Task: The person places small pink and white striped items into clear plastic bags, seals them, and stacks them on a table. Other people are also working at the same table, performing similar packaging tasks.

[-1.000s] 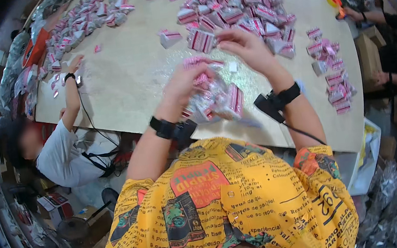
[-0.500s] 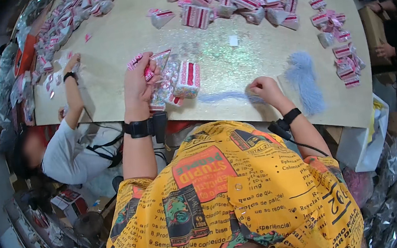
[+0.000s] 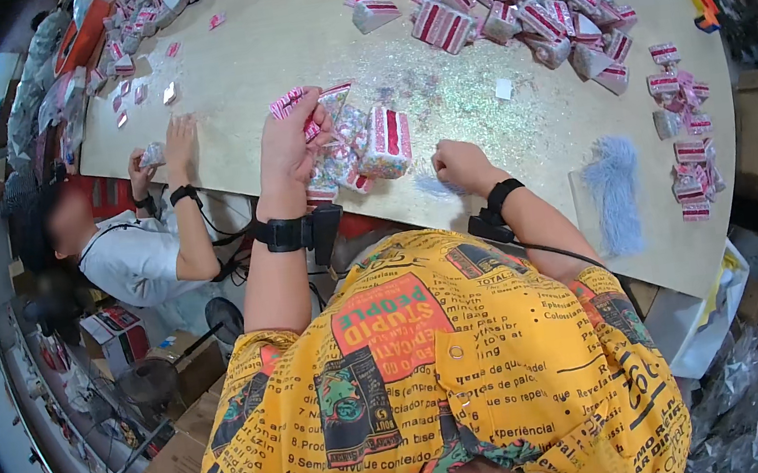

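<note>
Glitter sparkles right across the pale worktop [image 3: 305, 40], striped packets [image 3: 541, 14] piled up at upper right of the frame! Just left of centre, look at this packet cluster [image 3: 386, 145]: clear, shiny wrapping, colourful sprinkles, wedges like cake slices, a deep-red band down the nearest one, pink-striped tops bunched together. Left hand [image 3: 295, 147] has those tops, fingers closed round them; the wedges fan out to its right. Right hand [image 3: 465, 166] sits beyond, apart from the cluster, fingers curled by pale-blue strands [image 3: 433, 188]; gripping any? Can't tell!
</note>
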Tool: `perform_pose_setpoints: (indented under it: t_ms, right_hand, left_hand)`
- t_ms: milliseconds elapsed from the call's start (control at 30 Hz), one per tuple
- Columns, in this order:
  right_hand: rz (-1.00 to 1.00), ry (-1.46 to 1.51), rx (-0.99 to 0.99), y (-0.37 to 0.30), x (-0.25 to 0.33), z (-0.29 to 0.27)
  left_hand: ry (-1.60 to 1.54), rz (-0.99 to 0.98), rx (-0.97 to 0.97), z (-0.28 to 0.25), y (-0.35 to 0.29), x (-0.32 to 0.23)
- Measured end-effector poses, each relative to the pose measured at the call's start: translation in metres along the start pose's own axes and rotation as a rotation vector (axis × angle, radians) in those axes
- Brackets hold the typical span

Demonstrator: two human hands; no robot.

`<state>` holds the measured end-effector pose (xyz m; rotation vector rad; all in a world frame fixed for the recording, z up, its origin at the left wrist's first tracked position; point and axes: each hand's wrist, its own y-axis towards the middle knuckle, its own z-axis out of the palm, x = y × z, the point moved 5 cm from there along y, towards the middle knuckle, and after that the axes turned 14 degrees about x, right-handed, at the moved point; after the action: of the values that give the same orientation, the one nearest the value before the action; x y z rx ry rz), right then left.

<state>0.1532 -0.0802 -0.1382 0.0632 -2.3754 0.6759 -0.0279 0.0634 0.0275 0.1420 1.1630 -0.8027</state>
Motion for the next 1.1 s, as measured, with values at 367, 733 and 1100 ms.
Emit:
perform_pose_setpoints:
  t_ms: [367, 733, 1100]
  right_hand:
    - [0.014, 0.527, -0.077, -0.029, -0.027, -0.020]
    - [0.017, 0.002, -0.014, -0.006, -0.007, 0.012]
    - [0.034, 0.703, -0.054, -0.036, -0.020, 0.000]
  left_hand:
    - [0.005, -0.029, 0.012, -0.006, 0.002, 0.002]
    - [0.011, -0.092, 0.074, 0.011, 0.005, 0.014]
    - [0.026, -0.093, 0.078, 0.013, 0.000, 0.021]
